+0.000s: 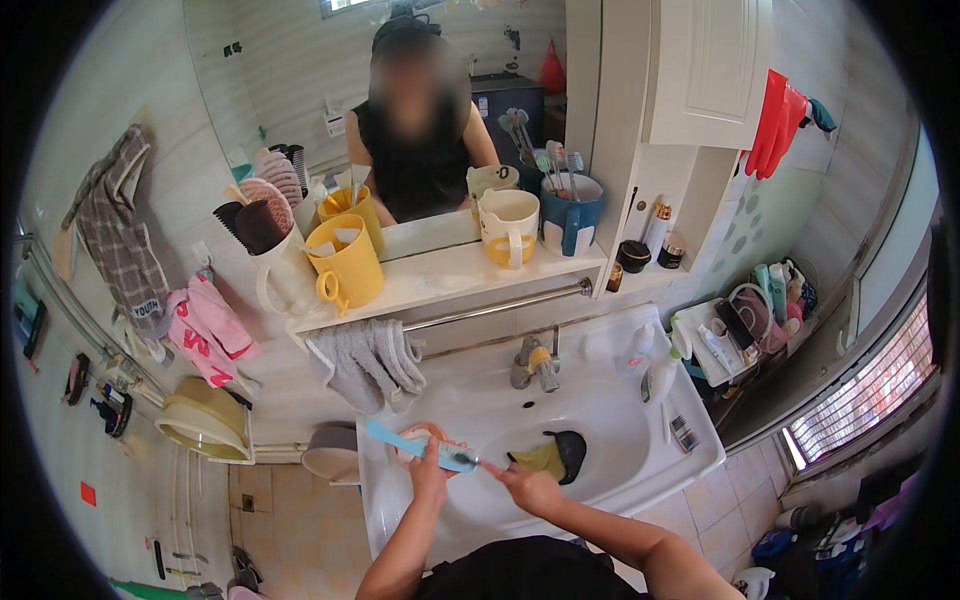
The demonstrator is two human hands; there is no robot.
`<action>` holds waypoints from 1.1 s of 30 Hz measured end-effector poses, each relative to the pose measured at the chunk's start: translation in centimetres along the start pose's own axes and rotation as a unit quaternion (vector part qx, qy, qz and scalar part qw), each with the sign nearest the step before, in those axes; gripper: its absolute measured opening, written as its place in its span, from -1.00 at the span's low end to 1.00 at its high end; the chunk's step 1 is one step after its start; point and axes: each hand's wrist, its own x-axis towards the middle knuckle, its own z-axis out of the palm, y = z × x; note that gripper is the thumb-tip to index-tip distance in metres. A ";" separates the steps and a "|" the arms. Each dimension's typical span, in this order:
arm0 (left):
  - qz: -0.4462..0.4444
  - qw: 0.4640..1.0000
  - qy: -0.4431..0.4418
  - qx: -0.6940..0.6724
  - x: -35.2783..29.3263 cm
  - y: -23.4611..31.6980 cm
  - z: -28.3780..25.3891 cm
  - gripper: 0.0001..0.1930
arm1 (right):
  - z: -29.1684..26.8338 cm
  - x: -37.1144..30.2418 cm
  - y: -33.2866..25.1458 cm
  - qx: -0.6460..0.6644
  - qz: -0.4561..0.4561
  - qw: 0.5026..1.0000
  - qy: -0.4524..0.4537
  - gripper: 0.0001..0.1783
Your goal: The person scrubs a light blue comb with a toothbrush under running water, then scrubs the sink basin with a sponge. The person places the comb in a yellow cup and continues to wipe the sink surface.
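The left hand (431, 480) has its fingers closed round one long, slim, light-blue object (400, 438), held slantwise over the left part of the wide white ceramic sink (692, 468), inside its edge. The right hand (532, 490) reaches over the front rim, fingers drawn narrow at the object's right end; whether they grip anything I cannot tell. One round peach-coloured dish (408, 450) sits just behind the left hand. One yellow-green and black cloth-like item (568, 455) lies in the basin, with bare ceramic to its right. Behind stands one metal faucet (535, 365); two pale plastic bottles stand near the right edge. Four mugs, two white, one yellow and one blue, line the white shelf (440, 275) above.
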 end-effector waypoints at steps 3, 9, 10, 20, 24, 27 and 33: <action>-0.015 0.999 -0.028 -0.012 0.2 -1.1 0.0 -0.56 | -0.2 0.2 0.3 -0.012 0.011 1.000 0.007 -0.34; -0.047 0.988 -0.147 -0.027 0.2 -1.8 -0.5 -0.50 | 0.0 0.7 -0.4 -0.006 0.040 0.999 0.019 -0.34; -0.034 0.991 -0.126 -0.011 0.3 -1.9 -0.6 -0.50 | -0.2 0.9 -0.3 0.003 0.043 0.999 0.032 -0.34; -0.017 0.990 -0.130 -0.056 0.2 -2.6 0.1 -0.52 | 0.0 0.0 -1.3 0.023 0.058 0.997 0.039 -0.41; -0.026 0.987 -0.145 -0.059 -0.3 -2.2 0.0 -0.50 | -0.2 -0.5 -1.1 -0.008 0.016 1.000 0.015 -0.38; 0.029 0.992 -0.119 -0.004 -1.1 -1.6 1.0 -0.52 | -0.7 -0.3 -0.8 -0.010 0.042 0.998 0.035 -0.31; -0.019 0.988 -0.127 -0.080 -1.5 -1.3 1.4 -0.60 | -0.5 -0.6 -1.3 -0.005 0.044 0.998 0.034 -0.38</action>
